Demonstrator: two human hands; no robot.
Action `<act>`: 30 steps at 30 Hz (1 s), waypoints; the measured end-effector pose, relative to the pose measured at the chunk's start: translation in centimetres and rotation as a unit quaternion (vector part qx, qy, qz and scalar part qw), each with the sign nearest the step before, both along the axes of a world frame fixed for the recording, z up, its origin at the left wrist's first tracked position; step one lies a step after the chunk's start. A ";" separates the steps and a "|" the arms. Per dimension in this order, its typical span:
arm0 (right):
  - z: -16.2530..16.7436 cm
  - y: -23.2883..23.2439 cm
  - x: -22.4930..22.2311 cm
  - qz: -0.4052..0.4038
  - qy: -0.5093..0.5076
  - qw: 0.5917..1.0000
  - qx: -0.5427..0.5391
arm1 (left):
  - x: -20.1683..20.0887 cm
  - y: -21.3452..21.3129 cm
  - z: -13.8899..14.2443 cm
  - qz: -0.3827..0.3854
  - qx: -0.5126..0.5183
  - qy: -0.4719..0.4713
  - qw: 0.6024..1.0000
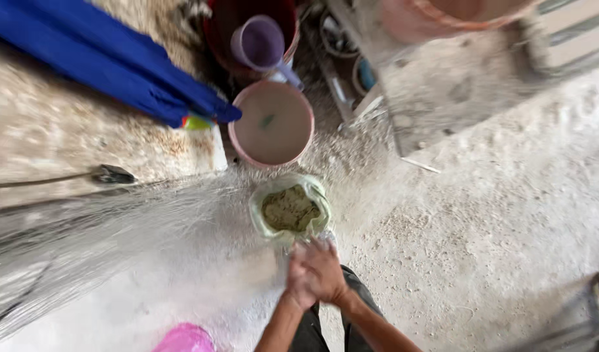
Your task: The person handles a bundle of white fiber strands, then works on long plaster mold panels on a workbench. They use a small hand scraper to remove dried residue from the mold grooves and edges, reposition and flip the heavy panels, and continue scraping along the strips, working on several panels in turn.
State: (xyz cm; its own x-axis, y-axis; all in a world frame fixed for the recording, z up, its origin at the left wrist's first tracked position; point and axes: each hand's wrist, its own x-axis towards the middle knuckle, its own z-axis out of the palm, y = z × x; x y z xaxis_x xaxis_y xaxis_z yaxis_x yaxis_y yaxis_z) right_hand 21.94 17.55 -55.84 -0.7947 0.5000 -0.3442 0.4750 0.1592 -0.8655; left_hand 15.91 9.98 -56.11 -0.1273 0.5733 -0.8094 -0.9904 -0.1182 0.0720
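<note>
My left hand (299,281) and my right hand (325,270) are pressed together just below an open green plastic bag (290,208). The bag stands on the sandy ground and holds a yellow-green grainy material. Both hands seem to touch the bag's near rim, and something clear shows at the fingertips; I cannot tell what it is. My forearms come up from the bottom edge over dark trousers.
A pink bucket (272,124) of murky liquid stands beyond the bag. A purple scoop cup (260,44) rests on a red bucket (247,26). Blue cloth (97,58) lies on a stone slab at left. A pink object (185,339) sits at bottom left. A concrete block (456,85) is at upper right.
</note>
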 end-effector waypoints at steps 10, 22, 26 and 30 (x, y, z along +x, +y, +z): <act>8.5 14.2 26.9 -0.089 -0.480 0.870 0.066 | -3.5 2.4 15.5 -0.357 -0.060 0.266 0.894; 13.0 26.6 36.5 -0.327 -0.374 0.838 -0.225 | -7.6 36.2 23.1 -0.095 0.080 0.283 0.951; 14.2 34.6 38.7 -0.380 -0.329 0.828 -0.249 | -10.5 47.9 24.9 0.068 0.001 0.232 0.970; 15.7 44.0 40.0 -0.436 -0.301 0.814 -0.238 | -12.4 52.2 24.8 0.232 -0.107 0.308 0.916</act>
State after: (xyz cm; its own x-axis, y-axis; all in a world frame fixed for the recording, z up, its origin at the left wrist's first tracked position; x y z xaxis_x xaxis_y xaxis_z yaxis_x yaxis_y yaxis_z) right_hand 61.90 61.57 -40.12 0.1743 0.4806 -0.8595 0.5896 -0.7500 -0.2998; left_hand 3.51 62.14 -31.35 -0.7877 0.1777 -0.5899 -0.6007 -0.4336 0.6716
